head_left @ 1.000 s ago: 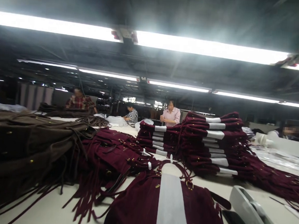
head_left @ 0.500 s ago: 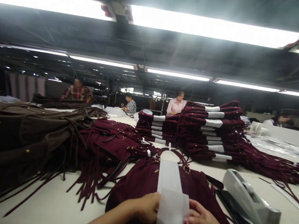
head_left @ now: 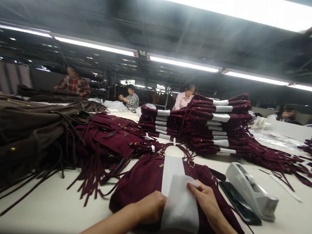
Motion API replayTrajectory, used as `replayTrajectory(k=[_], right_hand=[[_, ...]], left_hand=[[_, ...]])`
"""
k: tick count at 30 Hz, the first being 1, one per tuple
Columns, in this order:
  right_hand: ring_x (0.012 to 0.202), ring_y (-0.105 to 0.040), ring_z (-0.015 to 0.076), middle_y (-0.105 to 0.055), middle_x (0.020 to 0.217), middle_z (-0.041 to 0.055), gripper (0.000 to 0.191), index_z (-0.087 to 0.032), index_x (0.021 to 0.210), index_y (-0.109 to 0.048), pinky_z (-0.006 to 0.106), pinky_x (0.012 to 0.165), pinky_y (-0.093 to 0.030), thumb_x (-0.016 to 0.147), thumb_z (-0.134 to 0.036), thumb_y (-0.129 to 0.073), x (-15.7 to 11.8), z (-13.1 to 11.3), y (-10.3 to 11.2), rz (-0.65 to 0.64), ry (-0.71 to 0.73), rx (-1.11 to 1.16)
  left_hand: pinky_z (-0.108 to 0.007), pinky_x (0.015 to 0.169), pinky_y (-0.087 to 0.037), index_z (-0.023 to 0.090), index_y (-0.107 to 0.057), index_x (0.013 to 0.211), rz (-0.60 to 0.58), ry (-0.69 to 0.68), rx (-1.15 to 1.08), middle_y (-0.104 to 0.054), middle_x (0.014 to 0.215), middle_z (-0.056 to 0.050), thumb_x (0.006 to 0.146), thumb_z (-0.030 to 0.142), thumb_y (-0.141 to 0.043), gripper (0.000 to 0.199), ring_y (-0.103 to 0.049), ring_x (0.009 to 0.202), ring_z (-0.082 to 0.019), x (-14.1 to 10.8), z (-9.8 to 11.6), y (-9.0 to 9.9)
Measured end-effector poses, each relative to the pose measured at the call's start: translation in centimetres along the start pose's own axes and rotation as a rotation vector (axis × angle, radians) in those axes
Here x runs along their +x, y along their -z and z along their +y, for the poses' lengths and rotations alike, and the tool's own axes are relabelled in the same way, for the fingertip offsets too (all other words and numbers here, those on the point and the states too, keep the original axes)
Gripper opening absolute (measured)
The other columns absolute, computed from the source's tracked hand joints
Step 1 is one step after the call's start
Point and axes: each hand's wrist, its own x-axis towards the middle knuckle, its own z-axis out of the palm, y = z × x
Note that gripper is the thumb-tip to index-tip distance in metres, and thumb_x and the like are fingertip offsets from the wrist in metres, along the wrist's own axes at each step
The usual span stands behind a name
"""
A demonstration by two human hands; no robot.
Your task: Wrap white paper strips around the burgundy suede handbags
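Note:
A burgundy bag (head_left: 137,182) with gold buckles lies on the table in front of me. Around its middle runs a white paper strip (head_left: 172,165), whose near end overlaps the upper part as a loose flap. My right hand (head_left: 206,200) pinches this flap at its upper right corner and lifts it slightly off the strip. At the strip's left edge my left hand (head_left: 153,207) is closed in a fist against the bag; the paper hides its fingertips and whatever they grip.
A grey tape dispenser (head_left: 252,193) stands right of the bag on the white table (head_left: 43,209). Behind rise stacks of burgundy bags (head_left: 214,127) with paper bands. More burgundy bags (head_left: 111,135) and a dark brown pile (head_left: 22,131) lie left. Several people work farther back.
My right hand has moved up along the paper and now pinches the flap's upper corner. My left hand stays at the strip's left edge. The camera view has tilted down a little.

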Motion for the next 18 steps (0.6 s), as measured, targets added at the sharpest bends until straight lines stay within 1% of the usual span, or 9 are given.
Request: replayTrajectory(k=[2, 4, 6, 7, 9, 11, 14, 16, 18], right_hand=[[0.068, -0.059, 0.0198, -0.066, 0.071, 0.0041, 0.050, -0.014, 0.075, -0.070, 0.029, 0.064, -0.047, 0.060, -0.061, -0.079, 0.4, 1.5, 0.2, 0.060, -0.136, 0.108], [0.075, -0.063, 0.0233, -0.068, 0.072, 0.0059, 0.050, -0.013, 0.078, -0.071, 0.032, 0.072, -0.049, 0.059, -0.059, -0.081, 0.7, 2.9, 0.6, 0.067, -0.191, 0.171], [0.076, -0.063, 0.0227, -0.069, 0.074, 0.0061, 0.050, -0.013, 0.081, -0.072, 0.031, 0.072, -0.049, 0.061, -0.058, -0.080, 0.9, 3.9, 0.9, 0.003, -0.203, 0.195], [0.074, -0.063, 0.0215, -0.070, 0.076, 0.0060, 0.050, -0.013, 0.083, -0.071, 0.030, 0.070, -0.048, 0.063, -0.058, -0.079, 1.0, 4.2, 1.0, -0.039, -0.208, 0.189], [0.067, -0.061, 0.0186, -0.069, 0.075, 0.0054, 0.052, -0.013, 0.083, -0.071, 0.027, 0.063, -0.046, 0.065, -0.061, -0.077, 1.2, 4.7, 0.9, -0.096, -0.220, 0.125], [0.061, -0.058, 0.0172, -0.068, 0.072, 0.0050, 0.054, -0.012, 0.081, -0.070, 0.027, 0.058, -0.044, 0.066, -0.064, -0.073, 1.5, 5.1, 0.5, -0.131, -0.194, 0.017], [0.060, -0.059, 0.0187, -0.067, 0.067, 0.0048, 0.047, -0.014, 0.073, -0.069, 0.029, 0.058, -0.045, 0.072, -0.060, -0.066, 2.2, 5.6, -0.1, -0.211, -0.080, -0.165], [0.066, -0.061, 0.0218, -0.067, 0.066, 0.0059, 0.035, -0.016, 0.067, -0.069, 0.031, 0.063, -0.049, 0.070, -0.052, -0.069, 2.8, 5.8, -0.2, -0.186, 0.021, -0.272], [0.075, -0.063, 0.0251, -0.069, 0.071, 0.0081, 0.024, -0.018, 0.065, -0.069, 0.033, 0.068, -0.051, 0.062, -0.042, -0.074, 3.8, 5.8, 0.0, -0.110, 0.082, -0.329]], left_hand=[[-0.021, 0.057, -0.043, 0.017, -0.066, 0.068, 0.071, 0.054, -0.101, -0.064, 0.064, 0.000, 0.072, 0.012, -0.057, 0.010, -0.062, 0.062, -0.017, 0.1, -0.7, 0.1], [-0.022, 0.060, -0.045, 0.014, -0.067, 0.077, 0.228, 0.142, -0.195, -0.066, 0.071, -0.003, 0.082, 0.020, -0.051, 0.018, -0.063, 0.069, -0.018, 0.6, -1.6, 0.0], [-0.026, 0.065, -0.049, 0.012, -0.068, 0.088, 0.401, 0.241, -0.283, -0.068, 0.078, -0.007, 0.091, 0.034, -0.042, 0.034, -0.064, 0.073, -0.020, 1.2, -2.5, 0.0], [-0.027, 0.067, -0.050, 0.010, -0.067, 0.094, 0.468, 0.282, -0.324, -0.068, 0.081, -0.009, 0.094, 0.043, -0.038, 0.043, -0.065, 0.075, -0.020, 1.5, -2.8, 0.1], [-0.030, 0.071, -0.053, 0.008, -0.065, 0.101, 0.542, 0.328, -0.384, -0.069, 0.085, -0.012, 0.094, 0.056, -0.036, 0.057, -0.066, 0.076, -0.021, 1.7, -2.8, 0.2], [-0.031, 0.076, -0.053, 0.009, -0.066, 0.103, 0.542, 0.317, -0.409, -0.070, 0.091, -0.013, 0.091, 0.061, -0.042, 0.059, -0.067, 0.080, -0.022, 1.6, -1.8, 0.4], [-0.029, 0.078, -0.052, 0.012, -0.070, 0.094, 0.460, 0.231, -0.398, -0.072, 0.092, -0.010, 0.089, 0.056, -0.051, 0.049, -0.066, 0.085, -0.022, 1.6, 1.0, 0.3], [-0.027, 0.082, -0.050, 0.015, -0.072, 0.095, 0.353, 0.102, -0.307, -0.072, 0.095, -0.008, 0.091, 0.047, -0.053, 0.038, -0.066, 0.090, -0.022, 1.7, 3.0, -0.1], [-0.024, 0.084, -0.048, 0.018, -0.072, 0.102, 0.262, -0.021, -0.171, -0.073, 0.099, -0.007, 0.093, 0.037, -0.050, 0.030, -0.067, 0.092, -0.020, 1.9, 4.4, -0.4]])
